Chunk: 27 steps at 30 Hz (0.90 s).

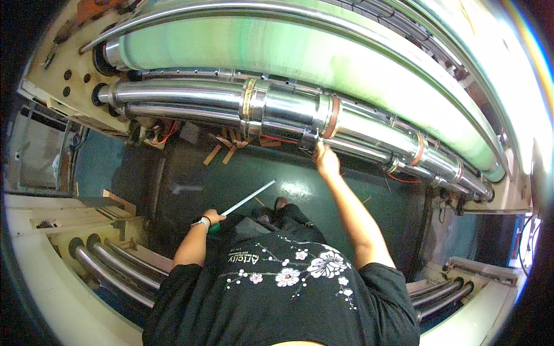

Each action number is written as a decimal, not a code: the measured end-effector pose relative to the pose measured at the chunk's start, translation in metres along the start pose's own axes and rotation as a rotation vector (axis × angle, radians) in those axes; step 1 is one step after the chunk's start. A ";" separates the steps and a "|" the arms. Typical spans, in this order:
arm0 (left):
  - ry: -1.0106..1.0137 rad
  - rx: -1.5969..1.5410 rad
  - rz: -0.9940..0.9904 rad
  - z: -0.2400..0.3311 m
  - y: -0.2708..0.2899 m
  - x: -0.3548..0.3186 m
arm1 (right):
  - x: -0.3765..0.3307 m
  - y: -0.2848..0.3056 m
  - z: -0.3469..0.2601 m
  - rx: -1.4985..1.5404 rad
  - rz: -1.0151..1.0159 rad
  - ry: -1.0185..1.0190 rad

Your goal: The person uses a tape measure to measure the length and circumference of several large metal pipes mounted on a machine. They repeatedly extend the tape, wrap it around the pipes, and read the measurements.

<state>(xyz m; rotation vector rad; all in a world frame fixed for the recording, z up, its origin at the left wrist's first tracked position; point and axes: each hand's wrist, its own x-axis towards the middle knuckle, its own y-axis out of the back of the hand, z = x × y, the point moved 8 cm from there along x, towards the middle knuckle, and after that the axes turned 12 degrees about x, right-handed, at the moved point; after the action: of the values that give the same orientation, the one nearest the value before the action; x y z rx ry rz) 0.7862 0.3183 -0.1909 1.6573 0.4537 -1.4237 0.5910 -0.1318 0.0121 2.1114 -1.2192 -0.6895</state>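
My left hand (pixel 213 218), with a watch at the wrist, is low near my body and closed around a tape measure. The tape measure's pale blade (pixel 248 199) sticks out stiffly up and to the right, its end free above the floor; part of a green case shows below the hand. My right arm reaches forward, and my right hand (pixel 326 160) is closed at the lower edge of a metal collar (pixel 310 139) on the steel shafts. A reddish-brown ring (pixel 332 116) circles the upper shaft just above that hand. The fingertips are partly hidden against the metal.
A wide green-coated roller (pixel 231 49) spans the machine beyond the polished shafts (pixel 179 92). The cream side frame (pixel 63 86) stands at left. More steel bars (pixel 118 271) lie behind me at lower left. Wooden strips (pixel 222 149) and a red cable (pixel 167 134) are under the shafts.
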 end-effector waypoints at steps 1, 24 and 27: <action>-0.002 0.033 0.042 -0.002 0.001 -0.004 | -0.006 -0.025 -0.008 0.313 -0.075 0.006; 0.053 0.022 0.070 -0.053 0.019 -0.013 | -0.006 -0.056 -0.019 0.777 0.135 0.057; -0.104 0.015 0.238 -0.076 0.044 0.001 | -0.011 -0.057 -0.029 0.931 0.340 -0.067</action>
<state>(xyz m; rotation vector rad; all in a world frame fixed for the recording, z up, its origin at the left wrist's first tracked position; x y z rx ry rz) 0.8654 0.3544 -0.1787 1.5826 0.1798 -1.3305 0.6383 -0.0926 -0.0073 2.4556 -2.1596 0.0002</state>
